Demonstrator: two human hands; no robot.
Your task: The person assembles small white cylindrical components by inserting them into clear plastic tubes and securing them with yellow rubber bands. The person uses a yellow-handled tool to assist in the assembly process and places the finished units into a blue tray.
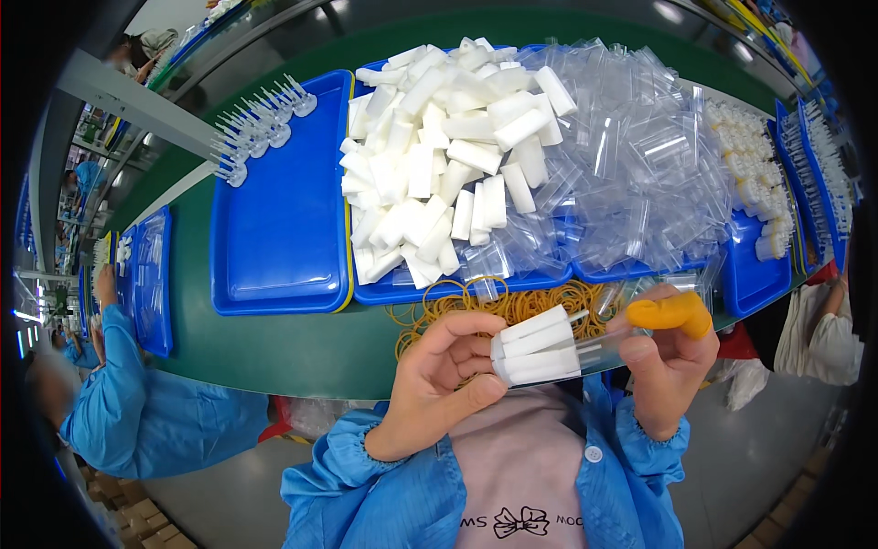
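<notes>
My left hand (434, 384) is closed around one end of a bundle of white foam cylinders (538, 346), held just past the table's near edge. Thin pale pins stick out of the bundle's right end. My right hand (672, 366), with an orange finger cot (672, 314) on one finger, pinches a clear plastic tube (605, 350) at that end. The tube surrounds the pins; how far it reaches over the foam is hard to tell. Beyond my hands lies a heap of tan rubber bands (540, 298).
White foam cylinders (439, 156) are heaped beside a pile of clear plastic tubes (631, 165). On the left, a blue tray (283, 238) holds white pronged pieces (265, 123) at its far edge. Banded white pieces (754, 165) fill the right tray. A co-worker in blue (155, 403) sits at left.
</notes>
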